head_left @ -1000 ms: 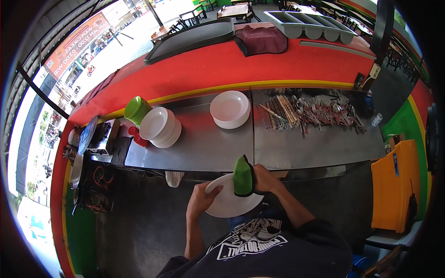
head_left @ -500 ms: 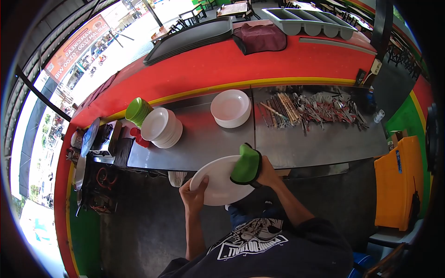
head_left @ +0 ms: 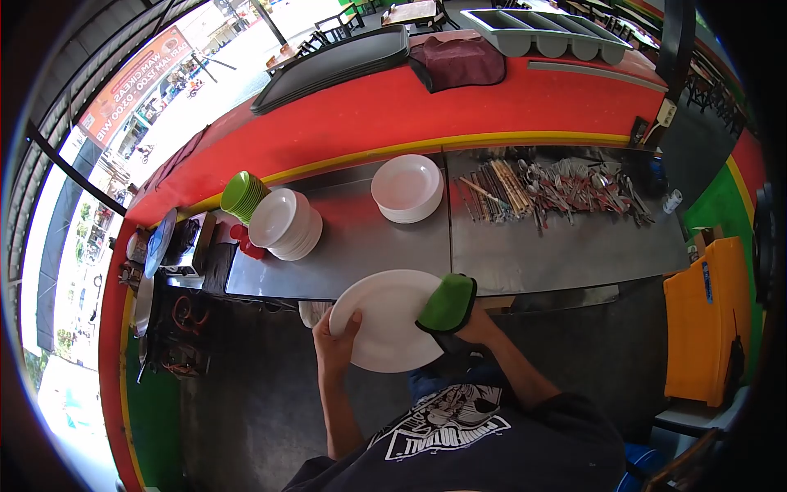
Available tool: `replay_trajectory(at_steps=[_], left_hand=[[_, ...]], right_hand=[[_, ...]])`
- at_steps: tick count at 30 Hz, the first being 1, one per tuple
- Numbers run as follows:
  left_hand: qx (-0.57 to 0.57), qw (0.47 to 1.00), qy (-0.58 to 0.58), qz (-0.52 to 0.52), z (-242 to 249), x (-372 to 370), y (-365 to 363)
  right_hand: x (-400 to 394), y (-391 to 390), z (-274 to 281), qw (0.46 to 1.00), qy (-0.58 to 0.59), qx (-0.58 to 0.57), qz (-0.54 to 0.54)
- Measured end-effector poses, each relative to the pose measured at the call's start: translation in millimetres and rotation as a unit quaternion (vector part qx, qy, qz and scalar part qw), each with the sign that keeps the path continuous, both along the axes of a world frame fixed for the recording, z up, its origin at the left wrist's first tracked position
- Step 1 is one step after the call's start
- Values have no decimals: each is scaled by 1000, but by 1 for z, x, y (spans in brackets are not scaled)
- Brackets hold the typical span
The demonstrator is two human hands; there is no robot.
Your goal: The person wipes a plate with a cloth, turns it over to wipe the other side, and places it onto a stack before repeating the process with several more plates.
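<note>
A white plate (head_left: 385, 320) is held over the near edge of the metal counter, its face toward me. My left hand (head_left: 334, 338) grips its left rim, thumb on the face and fingers behind. At the right rim, my right hand (head_left: 475, 326) is closed on a green cloth (head_left: 448, 303) with a dark border, which lies against the plate; most of the fingers are hidden by the cloth. Beyond the plate stand a stack of white plates (head_left: 407, 189) and, to its left, a leaning stack of white bowls (head_left: 285, 225).
Green bowls (head_left: 243, 195) and red cups (head_left: 246, 242) stand at the counter's left. Chopsticks (head_left: 502, 187) and a heap of cutlery (head_left: 586, 189) lie at the right. Dark trays (head_left: 332, 67), a maroon cloth (head_left: 459, 61) and a grey cutlery tray (head_left: 549, 37) rest on the red ledge.
The plate has turned more face-up toward me and moved slightly. My right hand with the green cloth has shifted a little right and down along the rim.
</note>
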State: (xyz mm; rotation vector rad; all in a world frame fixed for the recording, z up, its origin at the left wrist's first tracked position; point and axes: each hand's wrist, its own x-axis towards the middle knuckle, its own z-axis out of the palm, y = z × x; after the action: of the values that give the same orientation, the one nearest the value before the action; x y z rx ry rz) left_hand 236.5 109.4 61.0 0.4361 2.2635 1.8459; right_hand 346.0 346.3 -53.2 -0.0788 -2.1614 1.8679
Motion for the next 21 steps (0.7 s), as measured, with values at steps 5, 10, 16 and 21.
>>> replay_trajectory(at_steps=[5, 10, 16, 21], left_hand=[[-118, 989, -14, -86, 4, 8, -1], [-196, 950, 16, -244, 2, 16, 16], [-203, 925, 115, -302, -12, 17, 26], [-161, 961, 87, -209, -6, 18, 21]], right_hand=[[9, 11, 36, 997, -14, 41, 62], [1, 9, 34, 957, -100, 207, 175], [-4, 2, 32, 944, -101, 256, 180], [1, 7, 44, 986, -62, 99, 115]])
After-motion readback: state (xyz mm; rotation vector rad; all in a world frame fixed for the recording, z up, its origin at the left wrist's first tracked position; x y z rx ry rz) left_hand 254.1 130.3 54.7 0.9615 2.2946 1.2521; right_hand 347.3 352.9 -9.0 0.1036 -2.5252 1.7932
